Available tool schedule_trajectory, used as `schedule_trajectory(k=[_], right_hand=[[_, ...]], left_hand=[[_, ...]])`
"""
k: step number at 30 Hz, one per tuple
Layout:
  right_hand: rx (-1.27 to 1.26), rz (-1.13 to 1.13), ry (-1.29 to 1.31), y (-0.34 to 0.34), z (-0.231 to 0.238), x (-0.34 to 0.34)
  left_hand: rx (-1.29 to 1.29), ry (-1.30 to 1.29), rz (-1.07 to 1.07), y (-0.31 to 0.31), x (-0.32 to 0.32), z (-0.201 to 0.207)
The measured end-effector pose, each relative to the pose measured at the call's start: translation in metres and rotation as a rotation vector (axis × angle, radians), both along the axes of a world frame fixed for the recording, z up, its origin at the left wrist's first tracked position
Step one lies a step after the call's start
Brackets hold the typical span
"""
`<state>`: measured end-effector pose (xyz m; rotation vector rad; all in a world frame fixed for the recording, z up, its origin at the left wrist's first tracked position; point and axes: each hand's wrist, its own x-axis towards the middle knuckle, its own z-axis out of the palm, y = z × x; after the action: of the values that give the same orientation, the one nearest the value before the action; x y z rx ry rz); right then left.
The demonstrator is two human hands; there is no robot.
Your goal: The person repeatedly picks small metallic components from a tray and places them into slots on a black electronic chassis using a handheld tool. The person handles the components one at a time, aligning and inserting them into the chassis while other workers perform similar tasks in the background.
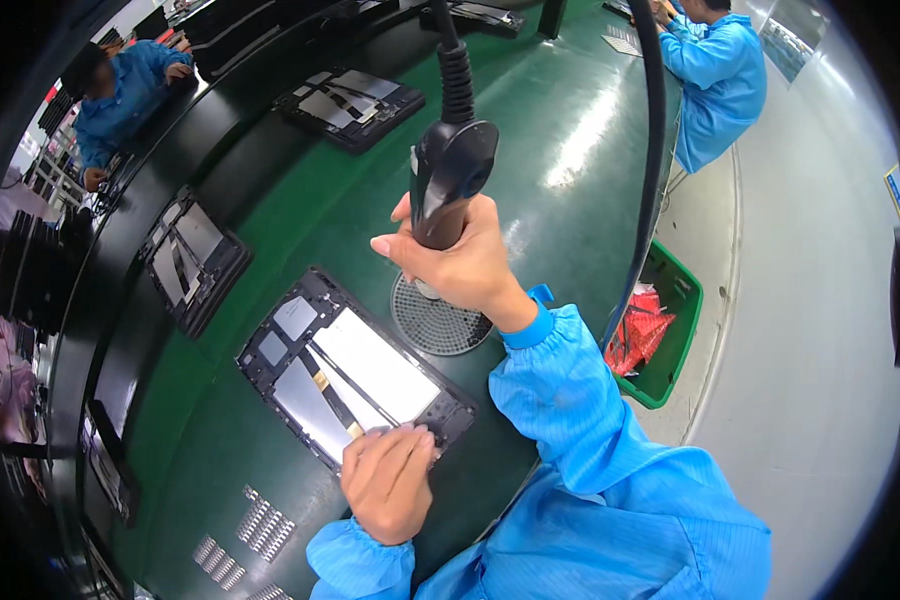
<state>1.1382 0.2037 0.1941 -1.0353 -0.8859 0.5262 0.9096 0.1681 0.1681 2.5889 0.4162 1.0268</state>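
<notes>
A green table (560, 240) bears an opened device (370, 365), gridded disc (440, 328), metal strips (267, 524).

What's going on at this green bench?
A person in blue sleeves has an opened, tablet-like device lying in front. The left hand rests on the device's near end. The right hand grips a black corded tool over a round, perforated dish beside the device; whether its tip touches the dish is unclear. Rows of small silvery parts lie toward the lower left.

Right hand (462, 262) curled, left hand (388, 484) palm-down
</notes>
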Motion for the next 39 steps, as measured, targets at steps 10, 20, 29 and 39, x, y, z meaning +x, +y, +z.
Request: schedule_trajectory(k=[10, 20, 29, 39], right_hand=[[-0.008, 0.008, 0.013, 0.000, 0.000, -0.001], [-0.006, 0.000, -0.015, 0.002, -0.001, 0.001], [-0.009, -0.011, -0.028, 0.004, -0.005, 0.003], [-0.014, -0.003, -0.004, 0.003, -0.003, 0.009]], left_hand=[[-0.239, -0.039, 0.333, 0.014, -0.053, 0.003], [-0.515, -0.099, 0.579, 0.018, -0.084, -0.012], [-0.655, -0.138, 0.592, 0.024, -0.090, -0.026], [-0.712, -0.173, 0.595, 0.026, -0.087, -0.027]])
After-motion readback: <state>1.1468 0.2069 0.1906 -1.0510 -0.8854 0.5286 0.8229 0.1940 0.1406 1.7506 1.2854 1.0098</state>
